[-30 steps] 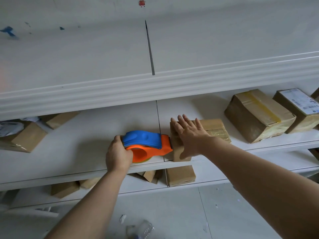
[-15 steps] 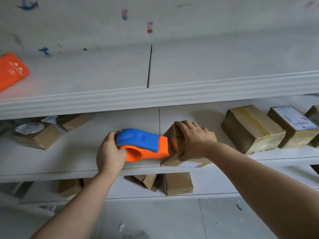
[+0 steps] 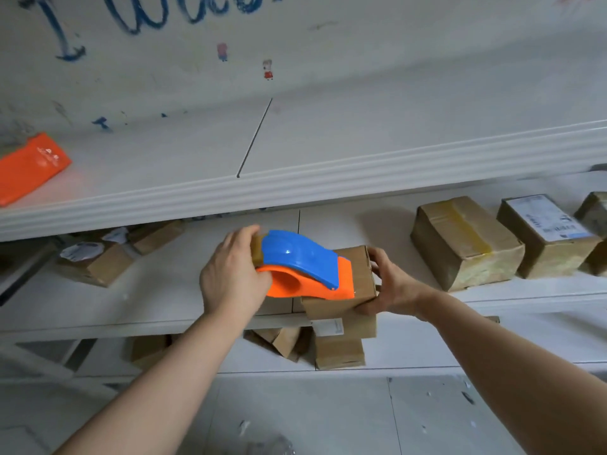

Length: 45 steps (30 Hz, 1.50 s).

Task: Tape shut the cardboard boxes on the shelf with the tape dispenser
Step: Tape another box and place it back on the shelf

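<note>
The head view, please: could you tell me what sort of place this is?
Probably a parcel storeroom, perhaps in a home: white shelves hold taped cardboard boxes, one bears a shipping label, and the wall carries blue scribbles and cartoon stickers.

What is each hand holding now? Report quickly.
Left hand: grips the blue-and-orange plastic tape dispenser.
Right hand: grips the small brown cardboard box.

Left hand grips the rear of the blue-and-orange dispenser, its orange nose against a small box tilted at the front edge of the middle shelf. Right hand grips that box at its right side. Further right sit a taped box and a labelled box, just beside each other; an orange pouch lies on the top shelf.
</note>
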Each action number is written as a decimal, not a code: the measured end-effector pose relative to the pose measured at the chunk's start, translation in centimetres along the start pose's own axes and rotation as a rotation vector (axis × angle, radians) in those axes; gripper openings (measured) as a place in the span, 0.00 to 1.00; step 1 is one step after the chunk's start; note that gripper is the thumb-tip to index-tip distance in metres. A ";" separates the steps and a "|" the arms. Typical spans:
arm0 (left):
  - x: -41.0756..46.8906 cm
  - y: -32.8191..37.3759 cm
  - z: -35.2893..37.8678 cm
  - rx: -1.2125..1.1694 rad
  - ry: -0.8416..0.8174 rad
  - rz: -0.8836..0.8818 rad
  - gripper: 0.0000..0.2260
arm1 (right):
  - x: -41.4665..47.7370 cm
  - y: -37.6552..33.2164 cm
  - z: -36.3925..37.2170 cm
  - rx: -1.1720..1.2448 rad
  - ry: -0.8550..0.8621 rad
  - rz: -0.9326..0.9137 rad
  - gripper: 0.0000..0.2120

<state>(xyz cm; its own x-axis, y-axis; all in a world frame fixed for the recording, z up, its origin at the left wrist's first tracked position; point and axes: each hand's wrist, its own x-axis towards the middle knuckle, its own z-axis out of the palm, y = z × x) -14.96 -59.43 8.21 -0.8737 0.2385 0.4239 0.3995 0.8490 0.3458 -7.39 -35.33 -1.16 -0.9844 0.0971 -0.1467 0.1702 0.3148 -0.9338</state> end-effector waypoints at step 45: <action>0.0 -7.6 5.7 -0.048 -0.151 -0.200 0.17 | 0.7 -4.3 4.3 -1.307 -0.041 -0.238 0.58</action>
<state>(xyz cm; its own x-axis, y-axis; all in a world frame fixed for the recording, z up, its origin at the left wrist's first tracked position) -19.54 -63.22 0.84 -0.9668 0.1390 0.2144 0.2242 0.8639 0.4509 -8.97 -40.71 1.34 -0.9926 -0.1078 -0.0555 -0.1109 0.9922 0.0568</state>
